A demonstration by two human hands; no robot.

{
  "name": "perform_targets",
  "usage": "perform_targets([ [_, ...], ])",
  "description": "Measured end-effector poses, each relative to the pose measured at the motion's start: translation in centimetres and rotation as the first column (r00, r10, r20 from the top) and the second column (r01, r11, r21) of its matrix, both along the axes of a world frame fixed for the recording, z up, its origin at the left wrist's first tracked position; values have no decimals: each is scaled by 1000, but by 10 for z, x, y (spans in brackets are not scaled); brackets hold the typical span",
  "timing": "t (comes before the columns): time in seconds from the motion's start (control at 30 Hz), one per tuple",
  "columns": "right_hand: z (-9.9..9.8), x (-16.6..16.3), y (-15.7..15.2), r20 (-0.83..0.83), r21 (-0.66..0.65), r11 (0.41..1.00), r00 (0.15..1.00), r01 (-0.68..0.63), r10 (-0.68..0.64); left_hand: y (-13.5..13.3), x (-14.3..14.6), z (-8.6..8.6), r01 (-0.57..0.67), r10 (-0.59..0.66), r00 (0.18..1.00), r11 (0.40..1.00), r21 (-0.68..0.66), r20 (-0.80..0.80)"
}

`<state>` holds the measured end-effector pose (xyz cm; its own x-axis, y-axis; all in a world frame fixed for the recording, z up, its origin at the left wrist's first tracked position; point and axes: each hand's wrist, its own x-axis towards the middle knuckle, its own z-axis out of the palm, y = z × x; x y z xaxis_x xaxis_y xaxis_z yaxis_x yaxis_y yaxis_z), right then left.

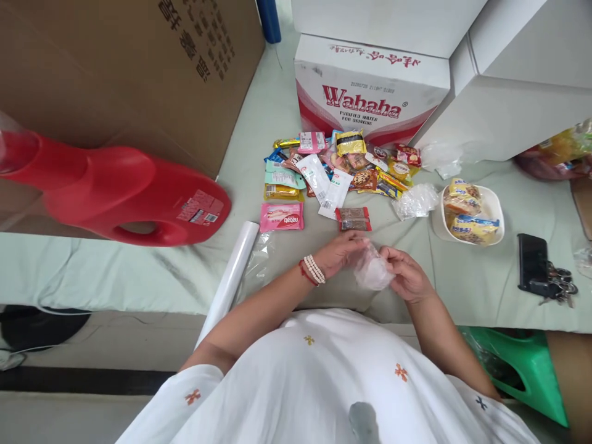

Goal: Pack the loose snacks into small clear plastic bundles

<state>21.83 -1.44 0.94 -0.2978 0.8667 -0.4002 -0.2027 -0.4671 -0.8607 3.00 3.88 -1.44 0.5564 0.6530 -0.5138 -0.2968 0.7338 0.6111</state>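
Between my hands, close to my body, is a thin clear plastic bag [372, 272], crumpled and see-through. My left hand [340, 254] pinches its upper left edge with the fingertips. On the other side, my right hand [407, 274] grips the bag's right edge, fingers curled. Just beyond them lie a brown snack packet [353, 219] and a pink nabati packet [282, 217]. Behind these is a heap of wrapped snacks, including white sachets [336, 192] and a yellow packet [350, 143]. A crumpled clear plastic wrap [417, 201] sits right of the heap.
A white bowl [437, 225] with wrapped cakes stands at right, near a phone [531, 262] and keys [560, 285]. A Wahaha carton [370, 92] closes the back. At left are a red jug [115, 191], a large cardboard box [115, 80] and a white roll [231, 277].
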Motion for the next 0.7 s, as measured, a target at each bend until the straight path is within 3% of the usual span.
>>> perform_targets([
  [0.07,-4,11,2,23,7,1000,1000,-12,12,0,-5,-3,-138,140,989,990,40,-50],
  [0.17,-7,37,5,157,104,992,986,-76,59,0,-17,-3,-382,407,902,907,175,-143],
  [0.27,-4,67,8,324,166,969,938,-183,122,-1,-30,3,-431,502,841,847,313,-200],
  [0.4,9,86,11,387,218,937,905,-275,175,-7,-34,20,-246,453,848,797,552,-275],
  [0.53,26,68,21,368,228,866,863,-446,347,-4,-20,41,10,374,873,629,777,-314],
  [0.6,34,54,28,387,250,808,820,-534,422,0,-15,47,135,263,904,575,807,-338],
  [0.7,45,42,41,427,277,721,754,-635,499,5,-16,44,351,-22,905,605,715,-425],
])
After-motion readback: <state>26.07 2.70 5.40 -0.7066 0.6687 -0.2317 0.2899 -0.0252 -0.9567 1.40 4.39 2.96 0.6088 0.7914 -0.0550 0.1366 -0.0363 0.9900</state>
